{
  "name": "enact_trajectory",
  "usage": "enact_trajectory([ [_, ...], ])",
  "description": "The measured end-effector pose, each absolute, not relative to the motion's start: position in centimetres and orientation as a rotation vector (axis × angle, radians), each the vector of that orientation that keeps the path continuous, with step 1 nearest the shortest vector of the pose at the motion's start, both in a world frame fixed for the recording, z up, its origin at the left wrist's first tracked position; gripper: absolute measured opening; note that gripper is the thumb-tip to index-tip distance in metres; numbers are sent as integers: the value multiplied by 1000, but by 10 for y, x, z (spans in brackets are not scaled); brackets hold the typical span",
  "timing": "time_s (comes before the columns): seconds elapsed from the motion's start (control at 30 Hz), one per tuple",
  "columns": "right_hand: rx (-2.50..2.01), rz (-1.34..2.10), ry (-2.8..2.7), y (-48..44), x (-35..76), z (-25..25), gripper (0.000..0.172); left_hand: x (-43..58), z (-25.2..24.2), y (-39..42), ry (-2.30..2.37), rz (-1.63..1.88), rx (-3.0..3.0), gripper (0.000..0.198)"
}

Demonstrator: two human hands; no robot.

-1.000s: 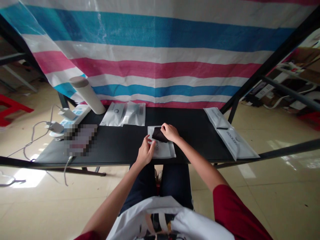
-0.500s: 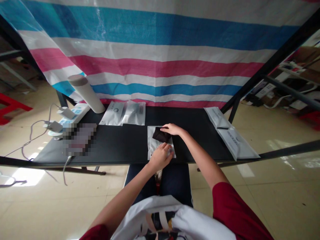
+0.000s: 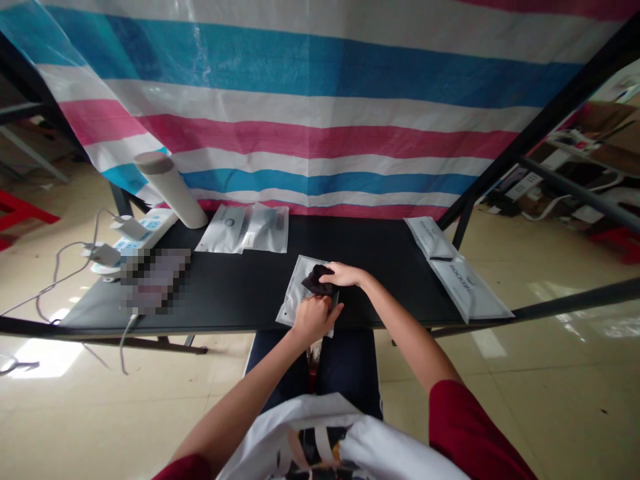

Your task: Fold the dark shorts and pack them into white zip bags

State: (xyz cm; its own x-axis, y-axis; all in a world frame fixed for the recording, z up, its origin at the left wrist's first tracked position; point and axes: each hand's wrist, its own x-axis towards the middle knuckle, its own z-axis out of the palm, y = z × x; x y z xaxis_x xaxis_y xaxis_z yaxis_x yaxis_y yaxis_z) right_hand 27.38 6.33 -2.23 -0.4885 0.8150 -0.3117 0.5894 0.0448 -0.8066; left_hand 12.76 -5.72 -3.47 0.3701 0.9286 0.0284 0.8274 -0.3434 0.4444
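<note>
Because the black cloth point(image 3: 317, 281) sits bunched on top of the silvery plastic pouch point(image 3: 299, 293) rather than lying flat, it looks like the piece most likely to cause trouble from where I'm standing. The pouch lies askew on the black tabletop point(image 3: 235, 288), near the table's front edge. The person's 2 hands are close together over it: the right hand point(image 3: 345, 274) stretches across with its fingers resting on the cloth, and the left hand point(image 3: 314, 321) is curled over the pouch's near end, just below the cloth. Neither looks firmly clamped, though I can't tell from here whether the left has pinched anything. If the right fingers lift, the cloth could slide off the slick film. A careless push from the left could shove the pouch over the edge toward the person's lap. Snagged fabric could crease or tear the thin pouch. Further off, 2 pale pouches point(image 3: 243, 229) lie by the white cardboard tube point(image 3: 170, 190), which could topple if knocked.
</note>
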Motion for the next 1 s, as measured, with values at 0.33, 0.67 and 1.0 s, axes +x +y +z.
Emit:
enact_trajectory([
  [0.33, -1054, 1554, -748, -7, 287, -47, 45, 104, -35, -44, 1580, 240, 2258, 31],
  [0.67, -1203, 1747, -813, -23, 280, -57, 42, 92, -27, -26, 1477, 820, 1845, 28],
  [1.0, -1447, 1597, -1099, -1, 273, -47, 38, 106, -11, -28, 1306, 726, 1970, 27],
])
